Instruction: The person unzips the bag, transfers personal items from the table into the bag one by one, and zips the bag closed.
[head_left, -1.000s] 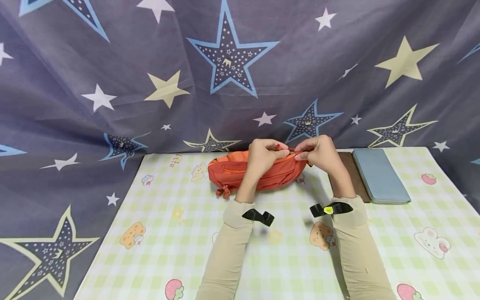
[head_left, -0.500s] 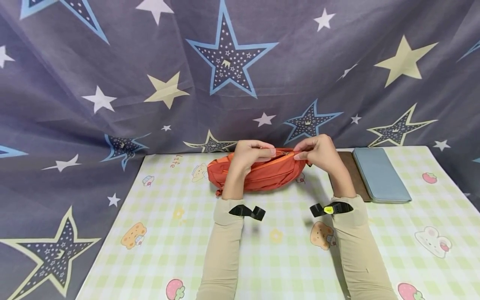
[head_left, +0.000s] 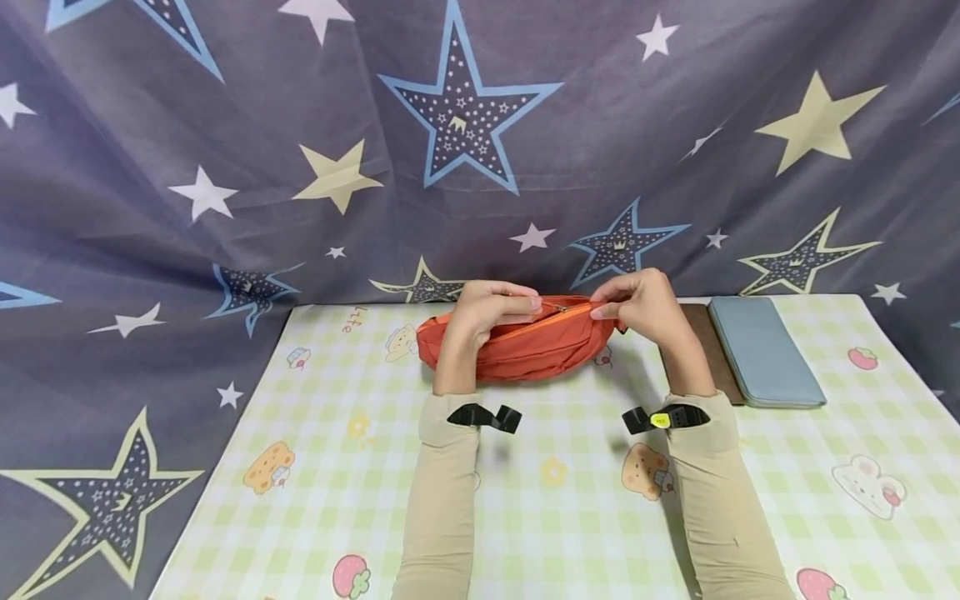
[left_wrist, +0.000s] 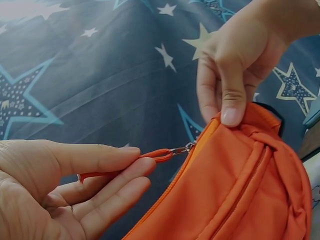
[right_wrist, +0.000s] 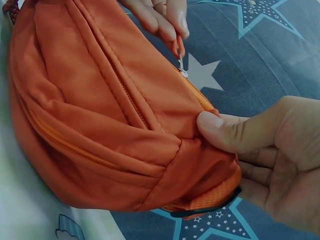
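An orange-red waist bag [head_left: 551, 354] lies on the table near the back edge. My left hand [head_left: 480, 312] pinches a red cord zipper pull [left_wrist: 159, 156] between thumb and forefinger, drawn taut from the metal slider [left_wrist: 189, 146]. Its other fingers stay loosely extended in the left wrist view. To the right, my right hand [head_left: 648, 304] grips the bag's end beside the zipper, thumb on the near side; some fingers are hidden behind the fabric. Left of the slider, the zipper's edges stand apart in the head view. A second zipper [right_wrist: 127, 100] crosses the bag's front panel.
Right of the bag lies a light blue wallet-like case [head_left: 765, 354], beside a flat brown item [head_left: 712, 358] partly hidden by my right arm. A star-patterned curtain [head_left: 300, 250] hangs directly behind the checked tablecloth [head_left: 555, 533].
My left hand has moved left along the bag's top, and the slider has shifted left with it. The right hand keeps its hold on the bag's end.
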